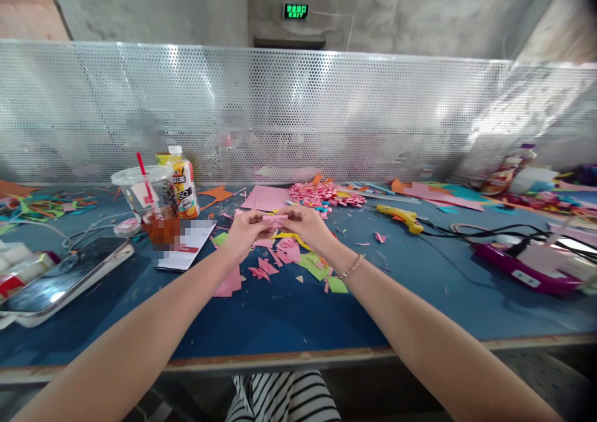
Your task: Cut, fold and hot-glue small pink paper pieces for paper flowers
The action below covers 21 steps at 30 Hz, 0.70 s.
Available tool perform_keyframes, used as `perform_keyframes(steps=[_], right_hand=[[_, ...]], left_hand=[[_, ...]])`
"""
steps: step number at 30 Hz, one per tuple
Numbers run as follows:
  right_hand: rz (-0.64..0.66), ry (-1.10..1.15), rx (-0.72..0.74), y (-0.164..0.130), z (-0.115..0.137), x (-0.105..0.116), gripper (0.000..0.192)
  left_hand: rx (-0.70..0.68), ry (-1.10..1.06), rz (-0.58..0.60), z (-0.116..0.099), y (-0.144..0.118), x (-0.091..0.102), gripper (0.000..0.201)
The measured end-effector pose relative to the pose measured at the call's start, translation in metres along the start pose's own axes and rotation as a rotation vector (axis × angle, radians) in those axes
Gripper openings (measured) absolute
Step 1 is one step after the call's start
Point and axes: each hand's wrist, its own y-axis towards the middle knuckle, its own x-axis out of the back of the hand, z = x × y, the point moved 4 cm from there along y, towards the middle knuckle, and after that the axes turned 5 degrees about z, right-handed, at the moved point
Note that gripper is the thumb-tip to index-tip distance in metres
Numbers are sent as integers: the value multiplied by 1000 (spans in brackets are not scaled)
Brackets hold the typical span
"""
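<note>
My left hand (pixel 247 230) and my right hand (pixel 305 224) meet over the blue table (pixel 280 313) and pinch one small pink paper piece (pixel 275 219) between their fingertips. A bracelet circles my right wrist. Below the hands lie pink folded paper scraps (pixel 265 266) and green paper scraps (pixel 321 270). Behind them sits a pile of small folded pink pieces (pixel 324 195) and a flat pink paper sheet (pixel 265 198).
A lidded plastic drink cup (pixel 149 204) with a red straw and a juice bottle (pixel 181 183) stand at left, near a phone (pixel 65 282). A yellow glue gun (pixel 401 217) and a purple device (pixel 522 266) with black cables lie right. A perforated metal screen (pixel 298 111) backs the table.
</note>
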Motion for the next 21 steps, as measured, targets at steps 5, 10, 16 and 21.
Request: perform_keyframes(steps=[5,10,16,21], right_hand=[[15,-37,35,0,1,0,12],[16,-70,75,2,-1,1,13],[24,-169,130,5,-1,2,14],[42,-316,200,4,3,1,11]], left_hand=[[30,-15,-16,1,-1,0,19],[24,-33,-12,3,0,2,18],[-11,15,-13,3,2,3,19],[-96,169,16,-3,0,-1,23]])
